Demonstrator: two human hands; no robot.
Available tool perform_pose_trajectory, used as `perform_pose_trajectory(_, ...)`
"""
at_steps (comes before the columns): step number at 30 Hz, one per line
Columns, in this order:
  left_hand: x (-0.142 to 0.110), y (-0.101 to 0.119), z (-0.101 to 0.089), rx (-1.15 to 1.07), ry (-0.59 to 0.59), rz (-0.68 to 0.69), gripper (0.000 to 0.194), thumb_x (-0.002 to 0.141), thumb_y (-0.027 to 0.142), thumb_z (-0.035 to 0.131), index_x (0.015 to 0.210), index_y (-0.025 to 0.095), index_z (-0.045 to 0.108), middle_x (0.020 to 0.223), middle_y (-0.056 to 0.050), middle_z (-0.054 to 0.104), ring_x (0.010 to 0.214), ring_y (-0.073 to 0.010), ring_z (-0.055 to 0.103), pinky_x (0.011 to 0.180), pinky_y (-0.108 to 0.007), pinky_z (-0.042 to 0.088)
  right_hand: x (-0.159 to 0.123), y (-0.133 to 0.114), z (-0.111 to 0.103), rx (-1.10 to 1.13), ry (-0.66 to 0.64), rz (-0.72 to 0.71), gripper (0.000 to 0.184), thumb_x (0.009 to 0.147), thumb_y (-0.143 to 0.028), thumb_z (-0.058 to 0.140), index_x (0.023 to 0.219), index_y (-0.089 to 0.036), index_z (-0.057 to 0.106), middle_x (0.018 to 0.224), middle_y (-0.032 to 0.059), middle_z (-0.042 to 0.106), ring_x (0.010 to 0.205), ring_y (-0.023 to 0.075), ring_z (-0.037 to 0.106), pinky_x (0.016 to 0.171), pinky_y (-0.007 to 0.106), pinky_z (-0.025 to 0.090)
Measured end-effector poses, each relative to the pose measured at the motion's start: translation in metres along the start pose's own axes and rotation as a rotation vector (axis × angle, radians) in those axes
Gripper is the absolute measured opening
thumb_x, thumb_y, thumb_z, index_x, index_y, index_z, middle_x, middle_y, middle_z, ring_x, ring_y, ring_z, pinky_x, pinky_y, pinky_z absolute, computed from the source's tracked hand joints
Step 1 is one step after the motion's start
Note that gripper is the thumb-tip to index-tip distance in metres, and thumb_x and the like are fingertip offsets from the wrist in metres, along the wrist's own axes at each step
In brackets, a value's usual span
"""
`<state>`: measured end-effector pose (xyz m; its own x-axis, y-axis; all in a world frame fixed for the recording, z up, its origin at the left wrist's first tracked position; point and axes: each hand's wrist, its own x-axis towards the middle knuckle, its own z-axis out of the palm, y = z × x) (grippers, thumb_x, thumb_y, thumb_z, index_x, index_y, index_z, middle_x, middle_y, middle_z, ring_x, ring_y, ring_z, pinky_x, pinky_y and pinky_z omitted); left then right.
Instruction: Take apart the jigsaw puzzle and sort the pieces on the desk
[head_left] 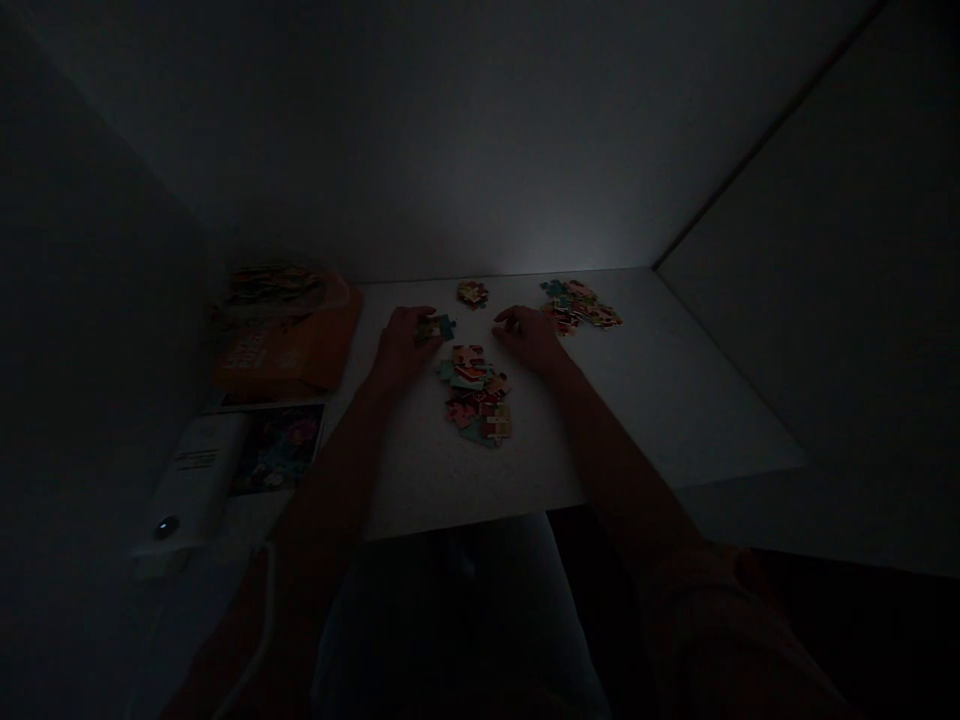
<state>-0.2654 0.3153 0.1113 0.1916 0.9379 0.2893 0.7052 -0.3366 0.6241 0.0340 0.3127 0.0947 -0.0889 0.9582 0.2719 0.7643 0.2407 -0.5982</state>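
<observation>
**Left hand** [401,345]: narrow, fingers over a clump of jigsaw pieces [436,328]; grip unclear.
**Right hand** [529,338]: fingers loosely curled, nothing visible in them, near the central pile.
**Central pile** [476,395]: between the hands, on a white table [480,490].
**Far piles**: small pile [472,293] and wider pile [577,305], near the back wall [450,170].
**Left side**: white device [195,470], picture card [277,450], orange bag [289,340].
**Step**: hands working loose pieces; left hand on the clump.
**Next call**: clump needs separating from the hand; right hand looks free.
**Hidden**: dim light; piece artwork and edges hard to read; clump partly under fingers.
</observation>
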Motion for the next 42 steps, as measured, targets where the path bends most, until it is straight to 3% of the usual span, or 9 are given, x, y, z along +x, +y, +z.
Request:
perform_pose_trajectory(6,0.002,0.007,0.002,-0.335,0.07,-0.098,0.04,0.097,0.038,0.086,0.133,0.024,0.074,0.13,-0.011,0.081,0.118,-0.0256,0.078,0.11,-0.041,0.063,-0.001,-0.006,0.0,0.231,-0.021,-0.037,0.033,0.101,-0.055,0.076,0.118,-0.027,0.081,0.106,0.0083,0.082,0.089,0.0269,0.069,0.09,0.045,0.055)
perform_pose_trajectory(10,0.002,0.017,0.003,-0.383,0.033,-0.082,0.031,0.095,0.045,0.087,0.112,0.022,0.074,0.111,-0.007,0.082,0.102,-0.0229,0.077,0.094,-0.035,0.063,-0.004,-0.02,0.004,0.431,-0.07,-0.069,0.048,0.098,-0.071,0.078,0.122,-0.03,0.083,0.096,0.0037,0.08,0.085,0.0243,0.066,0.082,0.041,0.056)
perform_pose_trajectory(14,0.001,0.022,0.005,-0.438,0.006,-0.054,0.035,0.093,0.053,0.086,0.102,0.022,0.072,0.097,-0.005,0.078,0.09,-0.0212,0.073,0.083,-0.032,0.06,-0.003,-0.028,0.009,0.548,-0.165,-0.061,0.052,0.09,-0.078,0.082,0.105,-0.028,0.081,0.09,0.0025,0.081,0.082,0.0232,0.069,0.08,0.04,0.056)
perform_pose_trajectory(19,0.005,0.014,0.006,-0.584,0.107,-0.129,0.047,0.106,0.067,0.068,0.104,0.021,0.077,0.107,-0.01,0.081,0.091,-0.02,0.074,0.08,-0.031,0.059,0.001,-0.025,0.008,0.631,-0.098,-0.024,0.053,0.088,-0.079,0.083,0.101,-0.028,0.077,0.081,0.0015,0.079,0.078,0.0227,0.07,0.078,0.04,0.056)
perform_pose_trajectory(25,0.014,-0.008,0.004,-0.553,0.259,-0.262,0.062,0.103,0.083,0.067,0.095,0.023,0.077,0.092,-0.008,0.075,0.084,-0.0202,0.07,0.07,-0.03,0.054,0.001,-0.028,0.002,0.728,-0.044,-0.045,0.049,0.089,-0.073,0.084,0.112,-0.03,0.079,0.113,0.0076,0.088,0.092,0.0241,0.074,0.079,0.04,0.06)
perform_pose_trajectory(29,0.015,-0.009,0.006,-0.647,0.215,-0.271,0.049,0.1,0.072,0.077,0.099,0.023,0.079,0.102,-0.008,0.08,0.088,-0.0194,0.072,0.071,-0.029,0.056,0.001,-0.032,0.0,0.724,-0.048,-0.07,0.047,0.093,-0.074,0.081,0.111,-0.031,0.078,0.127,0.0084,0.087,0.099,0.0256,0.075,0.081,0.041,0.063)
perform_pose_trajectory(32,0.013,-0.002,0.007,-0.704,0.195,-0.277,0.037,0.097,0.057,0.082,0.111,0.023,0.081,0.11,-0.008,0.083,0.091,-0.0187,0.075,0.075,-0.028,0.059,0.002,-0.031,0.0,0.709,-0.008,-0.057,0.052,0.089,-0.079,0.084,0.106,-0.031,0.076,0.114,0.007,0.087,0.089,0.0232,0.072,0.077,0.04,0.062)
perform_pose_trajectory(35,0.011,0.003,0.005,-0.683,0.177,-0.265,0.04,0.096,0.05,0.085,0.123,0.022,0.08,0.104,-0.008,0.083,0.087,-0.018,0.077,0.075,-0.028,0.059,0.002,-0.028,0.001,0.739,0.017,-0.069,0.055,0.088,-0.079,0.087,0.112,-0.031,0.075,0.104,0.005,0.084,0.085,0.0217,0.071,0.075,0.038,0.062)
perform_pose_trajectory(42,0.009,0.01,-0.001,-0.653,0.149,-0.281,0.041,0.101,0.052,0.085,0.128,0.022,0.078,0.099,-0.009,0.085,0.087,-0.0203,0.08,0.074,-0.029,0.06,0.003,-0.023,0.005,0.772,0.032,-0.022,0.062,0.084,-0.08,0.089,0.12,-0.034,0.069,0.095,0.0018,0.08,0.081,0.0219,0.068,0.073,0.039,0.063)
